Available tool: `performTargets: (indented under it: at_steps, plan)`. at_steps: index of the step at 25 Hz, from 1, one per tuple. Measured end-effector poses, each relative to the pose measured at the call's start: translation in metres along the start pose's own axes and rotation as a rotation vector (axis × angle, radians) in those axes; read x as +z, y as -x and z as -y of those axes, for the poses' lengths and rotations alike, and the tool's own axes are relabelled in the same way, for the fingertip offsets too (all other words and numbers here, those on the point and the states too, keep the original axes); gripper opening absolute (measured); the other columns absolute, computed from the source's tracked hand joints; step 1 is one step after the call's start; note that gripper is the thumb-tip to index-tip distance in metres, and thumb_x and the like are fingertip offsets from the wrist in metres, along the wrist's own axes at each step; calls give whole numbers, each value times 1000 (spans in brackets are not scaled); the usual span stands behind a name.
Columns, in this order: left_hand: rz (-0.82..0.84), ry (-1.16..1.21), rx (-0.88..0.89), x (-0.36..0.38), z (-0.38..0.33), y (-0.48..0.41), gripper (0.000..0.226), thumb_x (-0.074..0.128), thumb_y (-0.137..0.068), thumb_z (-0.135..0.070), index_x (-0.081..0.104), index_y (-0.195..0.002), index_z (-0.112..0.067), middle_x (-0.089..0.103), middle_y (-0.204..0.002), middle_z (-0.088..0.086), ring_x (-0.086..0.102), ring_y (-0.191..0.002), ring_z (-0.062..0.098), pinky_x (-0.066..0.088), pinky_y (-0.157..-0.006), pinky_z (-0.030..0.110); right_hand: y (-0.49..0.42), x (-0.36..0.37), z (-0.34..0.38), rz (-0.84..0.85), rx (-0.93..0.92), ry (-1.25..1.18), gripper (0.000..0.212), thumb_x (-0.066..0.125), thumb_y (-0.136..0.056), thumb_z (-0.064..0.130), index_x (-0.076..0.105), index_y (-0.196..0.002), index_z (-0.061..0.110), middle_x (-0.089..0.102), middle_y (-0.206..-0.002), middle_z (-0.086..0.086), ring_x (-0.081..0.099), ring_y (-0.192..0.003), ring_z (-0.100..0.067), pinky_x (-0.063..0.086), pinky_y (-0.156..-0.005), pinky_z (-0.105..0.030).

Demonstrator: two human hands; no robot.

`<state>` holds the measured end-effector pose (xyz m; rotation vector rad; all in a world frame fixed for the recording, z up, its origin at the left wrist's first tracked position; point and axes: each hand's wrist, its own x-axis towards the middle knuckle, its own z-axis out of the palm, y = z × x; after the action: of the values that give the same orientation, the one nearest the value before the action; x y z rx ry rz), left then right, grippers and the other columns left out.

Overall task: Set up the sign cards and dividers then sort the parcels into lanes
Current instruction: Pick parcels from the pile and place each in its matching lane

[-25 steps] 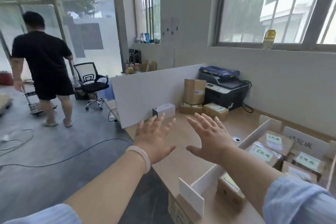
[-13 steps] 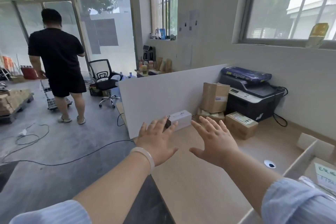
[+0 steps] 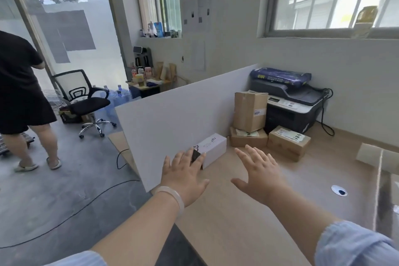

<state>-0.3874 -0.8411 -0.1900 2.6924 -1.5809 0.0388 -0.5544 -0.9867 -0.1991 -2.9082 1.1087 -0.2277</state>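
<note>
Both hands are out over the desk (image 3: 237, 233), palms down, and neither holds anything. The left hand (image 3: 183, 177), with a pale bracelet (image 3: 172, 197) at the wrist, has its fingers spread, and its fingertips overlap the dark near end of a white box (image 3: 212, 149). Whether they touch it cannot be told from this view. The right hand (image 3: 259, 179) is likewise spread, with the thumb held wide, and hangs just beside the box on its right without contact. The box lies flat on the desk against the foot of a large white board (image 3: 183, 119), which stands upright along the desk's left edge. Further parcels sit behind it, near the printer (image 3: 291, 106): an upright carton (image 3: 249, 112) on top of a flat carton (image 3: 248, 140), with a labelled carton (image 3: 288, 143) just beside them. At the far right, one thin divider (image 3: 379, 190) is seen edge-on; the lanes themselves are mostly out of frame. No sign card can be made out. In the inspector's judgement the step in hand is sorting, specifically reaching for the next parcel, with the white box the likely target. The next move would call for both hands to close on the long sides of the box, lift it clear of the board without knocking it, and carry it right to the proper lane. The box's label is too small to read, so the lane cannot be named. A person (image 3: 19, 93) stands on the floor well apart and plays no part.
</note>
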Motion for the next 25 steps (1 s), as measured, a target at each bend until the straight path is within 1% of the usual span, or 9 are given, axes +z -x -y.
performTargets:
  at_steps: [3, 5, 8, 10, 13, 17, 21, 25]
  plan:
    - [30, 16, 78, 9, 43, -41, 72, 32, -97, -61, -5, -155, -40, -12, -165, -2, -7, -151, 24, -5, -121, 52, -30, 16, 40, 17, 63, -32, 80, 37, -92, 66, -3, -155, 37, -4, -164, 3, -6, -151, -17, 0, -123, -42]
    - [42, 40, 109, 20, 57, -66, 72, 32, -97, -61, -5, -155, -40, -12, -165, -2, -7, -151, 24, -5, -121, 52, -41, 28, 55, 32, 119, -35, 76, 33, -95, 63, -4, -155, 37, -6, -164, 3, -7, -151, -16, -1, -123, -41]
    - [89, 72, 145, 36, 66, -97, 72, 34, -96, -61, -3, -155, -41, -11, -165, -1, -6, -152, 24, -3, -121, 51, -52, 44, 63, 123, 173, -5, 73, 30, -97, 61, -8, -154, 37, -10, -164, 3, -8, -151, -15, -3, -122, -42]
    - [111, 88, 181, 43, 64, -118, 72, 33, -96, -61, -4, -155, -42, -11, -165, -1, -6, -152, 23, -2, -121, 51, -65, 49, 61, 145, 200, 20, 73, 29, -97, 61, -9, -154, 37, -11, -164, 4, -10, -151, -16, -3, -122, -44]
    - [90, 78, 234, 48, 61, -148, 72, 33, -96, -62, -4, -155, -41, -10, -165, -1, -6, -151, 22, -2, -121, 50, -94, 53, 51, 147, 209, 37, 76, 31, -95, 63, -7, -155, 36, -11, -164, 3, -12, -150, -17, -4, -121, -47]
    - [122, 49, 236, 56, 62, -185, 73, 34, -96, -62, -3, -155, -40, -13, -165, -2, -7, -151, 21, -3, -121, 50, -130, 67, 33, 190, 185, 73, 84, 39, -92, 65, -7, -155, 35, -13, -164, 0, -14, -150, -19, -5, -121, -49]
    - [143, 79, 190, 69, 62, -227, 74, 35, -96, -61, -4, -155, -39, -12, -165, -2, -6, -151, 22, -2, -121, 50, -169, 82, 15, 206, 173, 49, 86, 41, -91, 65, -10, -155, 36, -14, -164, 1, -14, -150, -18, -5, -122, -47]
    - [249, 75, 199, 97, 63, -260, 75, 35, -96, -62, -4, -155, -39, -12, -164, -1, -6, -151, 23, 1, -122, 49, -193, 104, 3, 232, 243, -44, 84, 39, -93, 64, -13, -154, 36, -14, -163, 4, -13, -150, -17, -4, -122, -42]
